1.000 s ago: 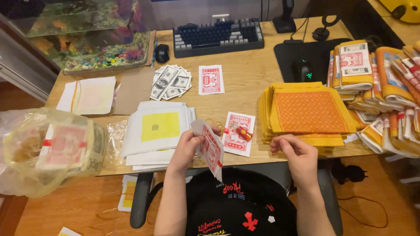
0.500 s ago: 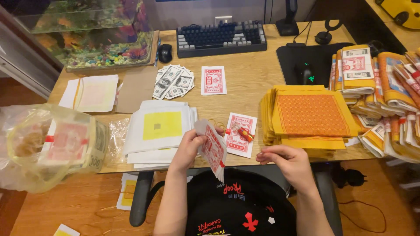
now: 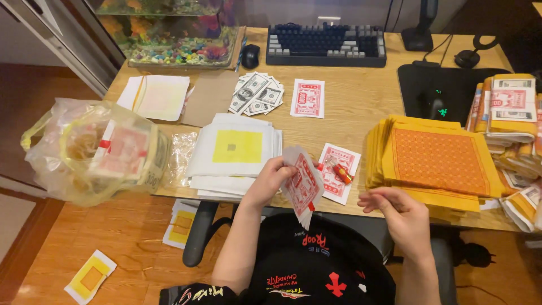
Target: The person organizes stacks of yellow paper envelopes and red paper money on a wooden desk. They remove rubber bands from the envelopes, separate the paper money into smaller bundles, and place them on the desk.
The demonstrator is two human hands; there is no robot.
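Head view, left hand (image 3: pixel 270 182) grip clamped on red-printed paper slips (image 3: pixel 302 186), right hand (image 3: pixel 395 217) grip loosely apart, empty, just beside

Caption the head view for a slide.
Left hand holds red-printed paper slips at a desk edge; right hand empty beside them.
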